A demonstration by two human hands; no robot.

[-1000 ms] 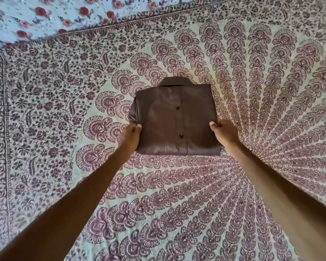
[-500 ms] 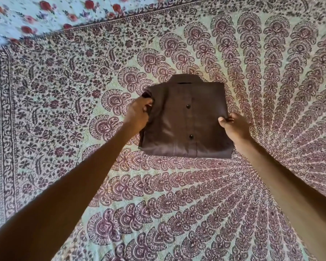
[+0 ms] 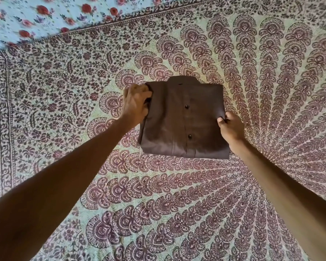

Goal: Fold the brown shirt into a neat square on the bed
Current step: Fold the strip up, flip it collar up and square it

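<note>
- Brown shirt (image 3: 183, 119): folded to a near-square packet, lying flat on the bed near the middle of the view, and held at both side edges.
- Left hand (image 3: 136, 104): back of the hand upward, fingers curled in over the packet's left edge at its far corner and gripping the fabric there. A second ago this hand held the same edge much nearer the person, with the thumb on top. Half a second ago it was already partway up the edge.
- Right hand (image 3: 231, 129): pinches the right edge about halfway along, thumb on top of the cloth and fingers hidden beneath it. Its hold on that edge is the same as in both earlier frames.
- Shirt detail: the placket faces up with two dark buttons, one (image 3: 186, 106) above the other (image 3: 190, 136). The collar (image 3: 183, 80) juts from the far edge. The fold of cloth that bulged from the left edge a second ago no longer shows.
- Bedspread (image 3: 158, 204): pale green with a maroon peacock-feather print fanning out beneath the shirt and a vine border to the left.
- Floral sheet (image 3: 36, 17): light blue with red flowers, at the far left corner beyond the bedspread's border.
</note>
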